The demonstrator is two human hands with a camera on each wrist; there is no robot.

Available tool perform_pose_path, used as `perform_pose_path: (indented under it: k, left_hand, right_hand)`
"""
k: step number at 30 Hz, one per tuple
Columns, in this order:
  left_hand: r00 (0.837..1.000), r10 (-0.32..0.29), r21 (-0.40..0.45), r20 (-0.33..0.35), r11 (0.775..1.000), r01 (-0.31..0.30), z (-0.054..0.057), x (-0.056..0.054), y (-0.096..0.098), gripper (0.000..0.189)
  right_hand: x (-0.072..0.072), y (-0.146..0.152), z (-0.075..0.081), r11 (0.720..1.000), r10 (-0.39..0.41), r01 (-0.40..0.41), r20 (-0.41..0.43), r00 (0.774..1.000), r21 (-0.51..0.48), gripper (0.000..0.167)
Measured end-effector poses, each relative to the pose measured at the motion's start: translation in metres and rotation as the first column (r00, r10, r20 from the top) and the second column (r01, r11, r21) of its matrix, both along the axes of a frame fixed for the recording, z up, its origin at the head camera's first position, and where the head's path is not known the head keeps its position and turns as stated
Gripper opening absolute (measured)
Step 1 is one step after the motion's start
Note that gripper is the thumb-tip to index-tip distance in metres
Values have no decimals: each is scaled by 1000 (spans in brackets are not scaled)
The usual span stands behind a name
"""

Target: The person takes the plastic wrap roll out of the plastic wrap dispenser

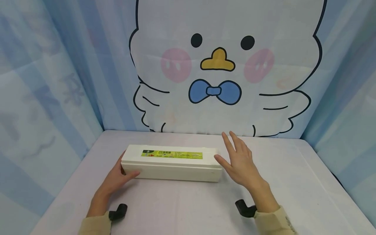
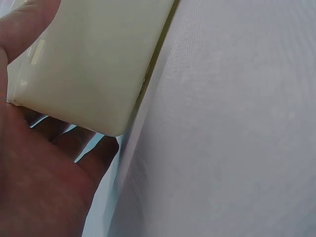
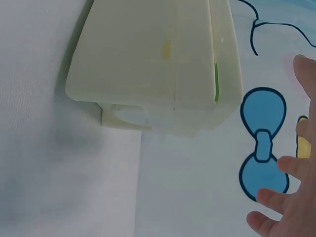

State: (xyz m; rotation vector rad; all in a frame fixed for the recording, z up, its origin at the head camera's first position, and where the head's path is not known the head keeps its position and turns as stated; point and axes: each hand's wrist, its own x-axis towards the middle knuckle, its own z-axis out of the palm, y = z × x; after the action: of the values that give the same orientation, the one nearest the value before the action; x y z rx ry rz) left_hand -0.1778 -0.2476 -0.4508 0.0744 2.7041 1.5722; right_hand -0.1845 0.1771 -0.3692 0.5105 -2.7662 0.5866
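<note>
A long cream-white cling film box (image 1: 173,171) with a yellow-green label on its lid lies across the table. My left hand (image 1: 116,178) grips its left end, the thumb along the front face and the other fingers round behind the end. The left wrist view shows that end of the box (image 2: 94,64) between thumb and fingers. Beside the right end, my right hand (image 1: 242,163) is raised with fingers spread and holds nothing. In the right wrist view its fingers stand apart from the box (image 3: 133,54), whose end has a notch low down.
A white cloth covers the table (image 1: 176,209). Behind it hangs a curtain (image 1: 217,117) printed with a cartoon bird wearing a blue bow tie, and blue patterned curtains (image 1: 38,98) close in both sides. A black mount (image 1: 118,212) sits at each wrist.
</note>
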Motion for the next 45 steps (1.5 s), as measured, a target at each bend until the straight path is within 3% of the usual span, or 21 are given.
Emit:
perform_pose_path:
  k: [13,22,31,45]
  left_hand:
    - [999,41,15,15,999,-41,0,1,2,115]
    - [998,61,49,-10,997,-61,-4,-2,2,118]
    - [997,78,51,22,996,-79,-5,-5,4,120]
    - [998,67,71,15,995,-68,-1,-6,3,117]
  right_hand:
    - [-3,-24,-7,995,67,-67,6,998,79,84]
    - [-5,-33,-5,992,91,-91,5,996,90,85]
    - [-7,-38,-5,987,111,-110,0,994,117,84]
    - [-13,-50,-5,970,164,-168,36,986,175,82]
